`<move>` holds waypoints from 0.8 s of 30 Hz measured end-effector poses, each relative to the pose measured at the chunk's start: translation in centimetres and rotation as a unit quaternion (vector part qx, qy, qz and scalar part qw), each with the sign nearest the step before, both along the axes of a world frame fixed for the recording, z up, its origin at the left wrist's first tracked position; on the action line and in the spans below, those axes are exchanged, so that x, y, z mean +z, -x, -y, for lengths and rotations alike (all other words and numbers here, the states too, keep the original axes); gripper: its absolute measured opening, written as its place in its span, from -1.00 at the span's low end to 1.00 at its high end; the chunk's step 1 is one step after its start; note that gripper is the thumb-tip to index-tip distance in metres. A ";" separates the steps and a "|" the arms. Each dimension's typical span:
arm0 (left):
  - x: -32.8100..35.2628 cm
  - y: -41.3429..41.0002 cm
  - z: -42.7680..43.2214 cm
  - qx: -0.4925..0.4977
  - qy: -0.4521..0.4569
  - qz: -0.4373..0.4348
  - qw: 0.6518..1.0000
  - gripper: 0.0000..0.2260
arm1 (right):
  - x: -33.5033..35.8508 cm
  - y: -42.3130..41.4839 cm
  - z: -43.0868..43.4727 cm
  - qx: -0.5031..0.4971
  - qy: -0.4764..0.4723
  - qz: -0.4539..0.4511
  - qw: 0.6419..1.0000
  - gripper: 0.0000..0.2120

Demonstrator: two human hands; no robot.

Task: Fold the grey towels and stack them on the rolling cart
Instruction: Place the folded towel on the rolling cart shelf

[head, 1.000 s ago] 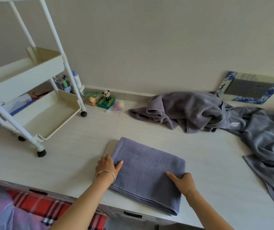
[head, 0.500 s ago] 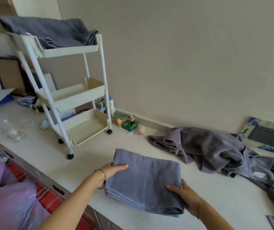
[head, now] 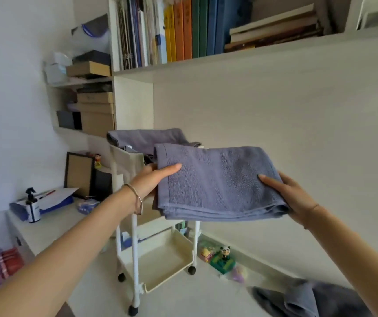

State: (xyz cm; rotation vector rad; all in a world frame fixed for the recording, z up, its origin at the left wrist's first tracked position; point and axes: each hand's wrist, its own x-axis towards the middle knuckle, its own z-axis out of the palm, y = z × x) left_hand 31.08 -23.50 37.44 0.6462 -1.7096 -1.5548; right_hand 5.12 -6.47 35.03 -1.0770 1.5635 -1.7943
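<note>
A folded grey towel [head: 217, 181] is held in the air between both hands, level with the top tray of the white rolling cart [head: 135, 239]. My left hand [head: 153, 179] grips its left edge, thumb on top and fingers under. My right hand [head: 291, 193] holds the right edge the same way. Other folded grey towels [head: 144, 138] lie on the cart's top tray, just behind the held one. Unfolded grey towels [head: 309, 298] lie crumpled on the surface at the lower right.
The cart's bottom tray [head: 160, 264] holds nothing. Small toys with a panda figure [head: 222, 259] sit by the wall behind the cart. A spray bottle [head: 32, 207] and papers lie at left. Shelves of books [head: 183, 28] and boxes [head: 94, 110] hang above.
Both hands have lifted the folded towel off the surface and carried it up and left, level with the cart's top tray. The view has swung up toward the cart and shelves.
</note>
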 end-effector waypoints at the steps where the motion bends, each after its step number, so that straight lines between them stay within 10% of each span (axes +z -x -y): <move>1: 1.4 -0.6 1.3 0.019 0.020 -0.011 1.000 -0.78 | 1.6 0.0 1.6 0.001 0.011 -0.021 1.000 -0.56; 6: 7.2 -2.9 9.4 0.124 0.109 -0.017 0.986 -0.03 | 9.2 -0.1 11.5 -0.005 0.056 -0.113 0.992 -0.50; 15: 9.1 -2.4 18.6 0.190 0.218 0.013 0.957 -0.46 | 13.8 0.5 27.2 -0.053 0.070 -0.165 0.982 -0.52; 24: 6.1 -2.3 20.9 0.205 0.250 0.190 0.927 -0.40 | 8.9 2.6 31.9 -0.072 -0.028 -0.261 0.962 -0.51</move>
